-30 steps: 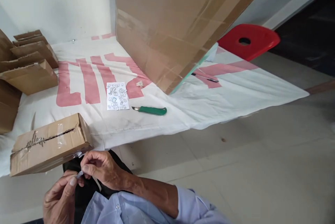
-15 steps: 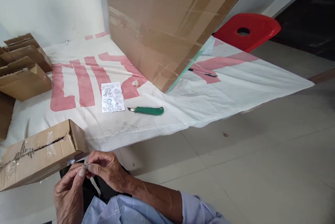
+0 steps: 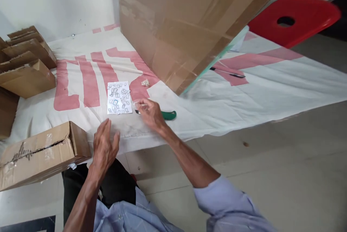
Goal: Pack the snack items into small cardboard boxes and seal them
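My right hand point(image 3: 150, 114) reaches over the table with thumb and fingers pinched together; whatever they hold is too small to make out. Under it lies a utility knife point(image 3: 169, 115) with a green handle, its middle covered by the hand. Just left of those fingertips is a white sheet of paper point(image 3: 128, 84) scattered with small frame-like pieces point(image 3: 115, 102), one outlined in blue. My left hand point(image 3: 104, 145) hovers at the table's front edge, thumb apart from the fingers, holding nothing visible. A small pale clump point(image 3: 145, 83) sits beyond the right hand.
A large taped carton point(image 3: 173, 33) stands on the cloth-covered table point(image 3: 151, 134). A closed carton point(image 3: 40, 152) is at the front left, with several open boxes point(image 3: 29, 69) behind it. A pen point(image 3: 230, 73) lies right of the large carton, near a red stool point(image 3: 303, 18).
My hands were together over my lap, pinching a tiny piece. They have parted: the right moved forward and right over the knife, the left forward to the table edge and opened.
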`<state>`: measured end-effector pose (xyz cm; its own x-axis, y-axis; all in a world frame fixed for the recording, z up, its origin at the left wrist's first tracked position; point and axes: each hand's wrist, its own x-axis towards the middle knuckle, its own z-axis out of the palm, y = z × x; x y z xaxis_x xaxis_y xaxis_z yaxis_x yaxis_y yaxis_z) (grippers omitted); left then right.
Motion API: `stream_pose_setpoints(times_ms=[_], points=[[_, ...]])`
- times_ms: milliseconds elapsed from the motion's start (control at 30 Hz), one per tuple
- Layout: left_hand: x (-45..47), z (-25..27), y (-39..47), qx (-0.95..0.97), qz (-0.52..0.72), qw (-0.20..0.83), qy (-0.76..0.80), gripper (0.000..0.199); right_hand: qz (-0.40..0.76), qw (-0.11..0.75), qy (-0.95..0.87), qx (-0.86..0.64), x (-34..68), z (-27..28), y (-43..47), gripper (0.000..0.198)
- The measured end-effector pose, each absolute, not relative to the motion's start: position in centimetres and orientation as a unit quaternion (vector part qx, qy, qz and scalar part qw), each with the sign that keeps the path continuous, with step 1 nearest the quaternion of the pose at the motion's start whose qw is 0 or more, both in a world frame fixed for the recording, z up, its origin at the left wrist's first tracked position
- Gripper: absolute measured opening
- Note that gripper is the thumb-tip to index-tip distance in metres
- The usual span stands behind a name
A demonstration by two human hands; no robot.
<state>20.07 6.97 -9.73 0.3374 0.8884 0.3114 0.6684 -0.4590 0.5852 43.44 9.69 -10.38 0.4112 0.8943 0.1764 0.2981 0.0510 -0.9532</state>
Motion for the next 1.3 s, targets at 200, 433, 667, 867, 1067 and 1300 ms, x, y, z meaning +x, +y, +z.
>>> stream_pose_setpoints(times_ms=[200, 433, 667, 867, 1067, 1300], points=[[22.7, -11.6, 12.3, 0.834, 0.121, 0.063, 0.535, 0.053, 0.170, 0.388, -0.592, -0.686, 45.5, -13.4, 14.5, 0.011], [21.5, -12.2, 9.2, 0.857, 0.089, 0.008, 0.507, 0.054, 0.159, 0.382, -0.642, -0.645, 44.0, -14.2, 11.3, 0.012], [19.1, -12.0, 4.0, 0.862, 0.094, -0.001, 0.499, 0.052, 0.155, 0.377, -0.672, -0.619, 44.9, -13.3, 7.7, 0.013], [18.2, -12.8, 2.7, 0.853, 0.143, 0.032, 0.501, 0.052, 0.171, 0.362, -0.719, -0.568, 44.2, -10.7, 9.5, 0.015], [18.1, -13.6, 2.7, 0.851, 0.170, 0.046, 0.495, 0.053, 0.193, 0.256, -0.781, -0.535, 42.2, -10.6, 11.7, 0.016], [18.3, -13.3, 2.6, 0.850, 0.165, 0.072, 0.495, 0.053, 0.162, 0.176, -0.813, -0.531, 42.2, -10.8, 11.8, 0.028]])
